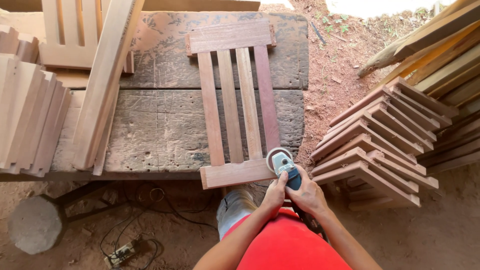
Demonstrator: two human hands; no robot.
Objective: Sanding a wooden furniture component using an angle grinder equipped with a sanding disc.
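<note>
Both the left hand (pixel 275 192) and right hand (pixel 308 196) clasp the sander (pixel 282 163) on the slatted frame's (pixel 239 100) near right corner, the rest apparently unsanded.

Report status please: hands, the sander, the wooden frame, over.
Left hand and right hand both grip the sander. Disc on near right corner of slatted wooden frame on workbench. Nothing blocking.

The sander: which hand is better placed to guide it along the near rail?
The left hand: it rests nearer the sander head, on the frame side. The right hand grips the handle behind.
</note>
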